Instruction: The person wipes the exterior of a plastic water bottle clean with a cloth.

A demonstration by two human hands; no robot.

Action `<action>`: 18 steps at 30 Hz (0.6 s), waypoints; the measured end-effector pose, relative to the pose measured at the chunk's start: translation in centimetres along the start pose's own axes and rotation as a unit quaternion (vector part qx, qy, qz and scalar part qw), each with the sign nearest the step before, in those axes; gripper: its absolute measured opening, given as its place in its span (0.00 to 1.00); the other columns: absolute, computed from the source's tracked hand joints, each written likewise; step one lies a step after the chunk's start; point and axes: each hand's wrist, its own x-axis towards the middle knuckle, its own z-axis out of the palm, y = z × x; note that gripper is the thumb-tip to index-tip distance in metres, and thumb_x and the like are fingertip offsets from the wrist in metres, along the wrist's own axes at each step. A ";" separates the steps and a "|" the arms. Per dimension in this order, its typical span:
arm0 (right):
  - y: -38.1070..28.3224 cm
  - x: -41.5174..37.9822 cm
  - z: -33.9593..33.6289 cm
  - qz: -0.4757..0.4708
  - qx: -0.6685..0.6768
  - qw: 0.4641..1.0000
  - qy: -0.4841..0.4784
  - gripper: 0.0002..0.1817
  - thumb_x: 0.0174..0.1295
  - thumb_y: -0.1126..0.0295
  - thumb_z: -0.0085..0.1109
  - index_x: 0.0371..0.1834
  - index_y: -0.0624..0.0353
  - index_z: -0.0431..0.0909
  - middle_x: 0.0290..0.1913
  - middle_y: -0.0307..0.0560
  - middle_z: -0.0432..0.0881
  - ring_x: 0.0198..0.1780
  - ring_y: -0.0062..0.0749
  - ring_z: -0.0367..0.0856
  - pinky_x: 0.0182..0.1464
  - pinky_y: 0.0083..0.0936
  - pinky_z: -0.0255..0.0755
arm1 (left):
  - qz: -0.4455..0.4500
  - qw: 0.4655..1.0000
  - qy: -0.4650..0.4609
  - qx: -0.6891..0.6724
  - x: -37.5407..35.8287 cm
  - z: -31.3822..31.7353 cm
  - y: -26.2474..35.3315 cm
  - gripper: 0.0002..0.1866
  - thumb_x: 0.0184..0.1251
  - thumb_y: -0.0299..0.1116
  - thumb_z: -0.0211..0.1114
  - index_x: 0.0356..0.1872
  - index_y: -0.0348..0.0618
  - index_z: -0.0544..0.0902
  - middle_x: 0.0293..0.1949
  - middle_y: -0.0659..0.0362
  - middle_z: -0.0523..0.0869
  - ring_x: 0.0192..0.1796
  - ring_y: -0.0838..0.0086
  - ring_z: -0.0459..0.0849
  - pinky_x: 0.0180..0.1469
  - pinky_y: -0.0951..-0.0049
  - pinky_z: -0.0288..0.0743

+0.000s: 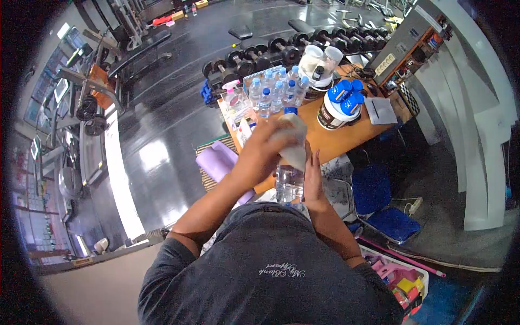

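From the head view, we see our large clear plastic bottle (288,187) near the centre, below the pale cloth (294,146) and beside our right hand (313,176). From the curled fingers of our left hand (266,143), its visible body lies toward five o'clock; from our right fingertips, it lies toward seven o'clock. The right hand is nearer, with its palm side against or just beside the bottle's wall; we cannot tell how firmly it touches. The bottle's long axis seems to run roughly from twelve to six o'clock, though the cloth and our hands hide its upper part. A blue cap (291,111) shows at twelve o'clock past the cloth, but we cannot tell whether it belongs to this bottle.

Our left fingers are closed around the cloth, which drapes in a soft, crumpled point toward the bottle. Our right fingers are extended toward twelve o'clock, open and flat rather than wrapped round anything. The bottle looks transparent and glossy, with bright reflections and ridged sides.

Beyond our hands, the wooden table (346,135) carries a group of small water bottles (277,93) toward eleven o'clock and a white-lidded tub (330,116) toward one o'clock, with blue-lidded containers (341,91) on top. A purple mat (216,161) lies toward nine o'clock, and a blue chair (371,187) stands toward three.
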 end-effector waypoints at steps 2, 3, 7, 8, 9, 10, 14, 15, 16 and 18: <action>-0.1 1.1 -0.4 0.003 0.070 0.993 0.097 0.40 0.78 0.31 0.31 0.81 0.46 0.57 0.58 0.49 0.82 0.42 0.36 0.89 0.42 0.35 0.86 | 0.028 0.997 -0.057 0.038 -2.3 0.8 1.3 0.24 0.48 0.23 0.72 0.51 0.50 0.88 0.61 0.52 0.84 0.58 0.52 0.82 0.60 0.55 0.77; 0.0 1.5 -0.7 0.012 0.133 0.980 0.147 0.40 0.78 0.30 0.31 0.81 0.46 0.59 0.58 0.49 0.82 0.42 0.37 0.89 0.42 0.35 0.87 | 0.028 0.995 -0.095 0.012 -3.3 0.8 2.2 0.25 0.48 0.24 0.72 0.53 0.49 0.88 0.61 0.53 0.84 0.58 0.53 0.82 0.61 0.55 0.76; -0.7 1.6 -5.3 0.012 0.024 1.000 0.007 0.40 0.77 0.31 0.36 0.71 0.55 0.69 0.58 0.52 0.84 0.46 0.35 0.89 0.45 0.33 0.85 | 0.052 0.972 -0.185 -0.133 -6.5 0.3 2.7 0.24 0.49 0.24 0.71 0.52 0.47 0.88 0.64 0.56 0.82 0.57 0.50 0.81 0.58 0.56 0.78; -0.5 1.8 -5.6 0.040 0.032 0.997 0.066 0.32 0.78 0.39 0.48 0.67 0.56 0.70 0.53 0.54 0.85 0.41 0.37 0.89 0.39 0.34 0.86 | 0.046 0.968 -0.194 -0.152 -6.8 -0.3 2.6 0.23 0.50 0.24 0.70 0.53 0.47 0.88 0.64 0.54 0.83 0.59 0.50 0.81 0.60 0.56 0.77; -0.2 1.6 -5.8 0.005 -0.018 0.998 0.066 0.28 0.77 0.45 0.51 0.67 0.56 0.69 0.52 0.54 0.85 0.42 0.38 0.90 0.40 0.34 0.86 | 0.040 0.964 -0.201 -0.170 -7.0 -0.6 2.5 0.23 0.52 0.24 0.70 0.53 0.47 0.89 0.64 0.52 0.83 0.61 0.50 0.82 0.61 0.56 0.77; -0.8 1.4 -4.6 -0.031 -0.069 0.995 0.064 0.26 0.77 0.51 0.54 0.67 0.57 0.67 0.50 0.55 0.86 0.42 0.38 0.90 0.42 0.34 0.86 | 0.058 0.970 -0.154 -0.181 -7.0 -0.7 2.1 0.20 0.55 0.22 0.69 0.51 0.45 0.89 0.63 0.50 0.82 0.62 0.50 0.82 0.61 0.57 0.77; -1.8 1.3 -3.0 0.000 -0.002 0.998 0.056 0.27 0.69 0.64 0.63 0.67 0.58 0.66 0.48 0.56 0.87 0.43 0.39 0.90 0.44 0.32 0.86 | -0.027 0.971 -0.043 -0.234 -6.6 -1.5 1.8 0.21 0.51 0.18 0.72 0.49 0.43 0.88 0.61 0.49 0.82 0.65 0.53 0.80 0.65 0.58 0.74; -1.8 1.0 -3.4 0.031 0.031 0.998 0.053 0.27 0.69 0.63 0.64 0.67 0.58 0.67 0.49 0.55 0.87 0.43 0.39 0.90 0.44 0.32 0.86 | -0.046 0.974 -0.019 -0.222 -6.2 -1.7 2.0 0.21 0.52 0.17 0.72 0.49 0.42 0.88 0.61 0.49 0.82 0.65 0.53 0.80 0.66 0.59 0.73; -2.3 0.6 -3.5 0.050 0.006 0.997 0.054 0.28 0.68 0.60 0.65 0.66 0.59 0.68 0.49 0.56 0.86 0.44 0.41 0.90 0.44 0.38 0.87 | -0.066 0.976 0.005 -0.210 -5.9 -1.8 2.2 0.20 0.52 0.16 0.72 0.49 0.42 0.88 0.61 0.49 0.82 0.66 0.54 0.80 0.67 0.59 0.73; -1.8 0.8 -3.8 0.082 0.045 0.994 0.056 0.28 0.69 0.59 0.62 0.68 0.59 0.68 0.50 0.58 0.85 0.44 0.44 0.90 0.44 0.43 0.88 | -0.075 0.975 0.058 -0.200 -5.6 -1.5 1.3 0.24 0.53 0.12 0.70 0.53 0.40 0.86 0.61 0.48 0.81 0.66 0.54 0.80 0.68 0.60 0.72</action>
